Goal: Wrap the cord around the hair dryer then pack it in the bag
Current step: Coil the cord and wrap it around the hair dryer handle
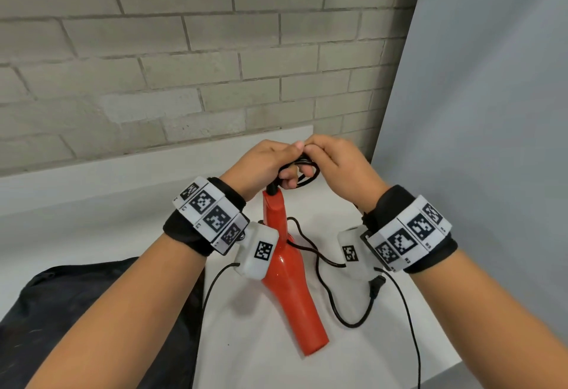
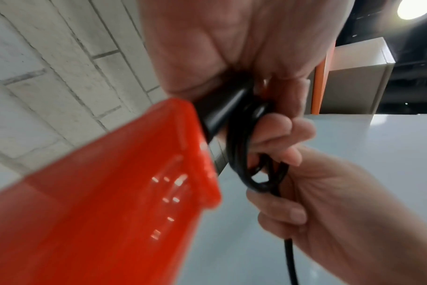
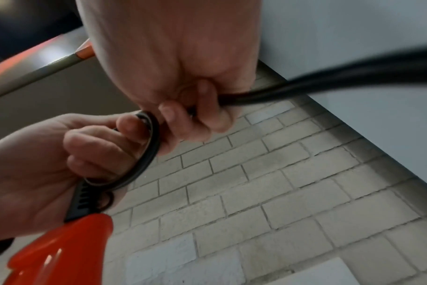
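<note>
Head view: cord coiling under way, bag not yet in use

Head view shows the red hair dryer [image 1: 284, 268] lying on the white bench [image 1: 353, 358], handle end raised between both hands. Left hand [image 1: 261, 167] grips small loops of the black cord [image 1: 335, 302] beside the strain relief at the handle end. Right hand [image 1: 338, 164] is curled round the cord next to those loops. Most of the cord lies slack on the bench, plug [image 1: 377, 284] near the right wrist. The black bag [image 1: 92, 311] sits at lower left, touching nothing held. Judgement: wrapping is at an early stage. Next move calls for drawing in slack and laying turns round the handle without losing the held loops.
</note>
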A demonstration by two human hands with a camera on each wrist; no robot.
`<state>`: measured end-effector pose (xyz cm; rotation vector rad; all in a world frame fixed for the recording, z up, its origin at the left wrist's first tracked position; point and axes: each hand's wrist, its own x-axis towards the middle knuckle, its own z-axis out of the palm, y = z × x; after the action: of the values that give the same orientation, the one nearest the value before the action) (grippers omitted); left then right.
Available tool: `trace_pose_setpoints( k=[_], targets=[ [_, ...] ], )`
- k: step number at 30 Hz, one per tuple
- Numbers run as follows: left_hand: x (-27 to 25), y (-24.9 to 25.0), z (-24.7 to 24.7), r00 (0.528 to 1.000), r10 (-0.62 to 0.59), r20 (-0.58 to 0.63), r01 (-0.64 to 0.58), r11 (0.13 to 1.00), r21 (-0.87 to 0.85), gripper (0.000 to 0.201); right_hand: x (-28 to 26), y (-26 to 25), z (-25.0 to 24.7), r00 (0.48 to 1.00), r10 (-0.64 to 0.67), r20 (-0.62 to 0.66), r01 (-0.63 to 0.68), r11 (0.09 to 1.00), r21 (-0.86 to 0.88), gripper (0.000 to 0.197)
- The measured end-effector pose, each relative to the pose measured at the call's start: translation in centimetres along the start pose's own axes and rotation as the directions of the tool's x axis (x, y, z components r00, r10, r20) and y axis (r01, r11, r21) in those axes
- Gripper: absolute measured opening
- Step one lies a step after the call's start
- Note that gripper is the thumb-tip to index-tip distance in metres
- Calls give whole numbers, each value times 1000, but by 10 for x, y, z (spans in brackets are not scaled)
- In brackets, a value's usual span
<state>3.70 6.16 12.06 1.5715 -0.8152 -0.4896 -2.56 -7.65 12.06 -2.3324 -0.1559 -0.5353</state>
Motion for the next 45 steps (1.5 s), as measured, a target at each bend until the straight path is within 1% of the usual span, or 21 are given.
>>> trace_pose_setpoints(
  k=[2,4,5,8,12,14,17,19,22,25,28,29,31,33,36,40,42,43,45],
  targets=[
    [0,0,-5,1000,0,-27,0,1000,-13,39,-4,1,-2,999,19,31,-23,989,146,22],
    [1,-1,-10,999,3,-42,-4,999,-43,40,-8,0,-4,997,31,67,-44,977,207,19],
    [1,-2,-10,999,-2,-38,0,999,-54,41,-9,-1,-5,998,27,60,-39,977,211,19],
    [0,-2,-9,999,-34,-5,33,990,-137,44,-7,-3,-5,999,34,-24,-28,970,241,16],
    [1,-1,-7,996,-65,58,80,946,-315,44,-3,-4,-6,996,37,-83,-19,978,209,15],
    [1,-1,-6,996,-71,58,87,934,-346,41,-2,-3,-7,995,41,-92,-20,977,210,16],
    [0,-2,-5,998,-48,34,57,944,-324,39,-2,-3,-8,996,37,-87,-16,972,234,18],
    [-1,-3,-4,1000,-18,12,20,962,-273,38,-2,-2,-11,995,24,-92,-5,980,196,19],
    [-1,-4,-4,1000,7,-14,-10,981,-195,37,0,0,-13,987,38,-156,-5,978,210,21],
    [0,-3,-3,999,-12,-38,3,972,-235,42,2,3,-10,978,37,-203,2,982,187,22],
    [2,-4,-5,998,-39,-44,24,950,-312,41,-2,8,-1,975,20,-223,10,991,135,25],
    [2,-5,-7,998,-44,-38,28,938,-344,40,-6,11,4,978,12,-206,11,994,110,26],
    [3,-7,-10,998,-48,-45,26,918,-395,38,-14,16,17,993,20,-114,-15,999,46,32],
    [3,-10,-12,998,-43,-51,17,906,-423,36,-23,17,30,998,60,9,-60,997,-39,46],
    [4,-12,-11,999,-36,-33,17,891,-453,36,-33,16,43,980,142,142,-120,981,-151,66],
    [5,-14,-14,999,-27,-45,1,865,-501,34,-44,17,54,938,218,269,-142,951,-276,76],
    [5,-15,-14,997,-23,-71,-16,860,-510,32,-51,16,57,919,264,293,-145,916,-373,77],
    [4,-16,-14,996,-19,-90,-28,869,-494,31,-53,15,57,921,273,278,-141,899,-416,76],
    [4,-17,-12,992,0,-126,-55,903,-427,29,-56,12,56,937,248,246,-96,860,-501,72]
  ],
)
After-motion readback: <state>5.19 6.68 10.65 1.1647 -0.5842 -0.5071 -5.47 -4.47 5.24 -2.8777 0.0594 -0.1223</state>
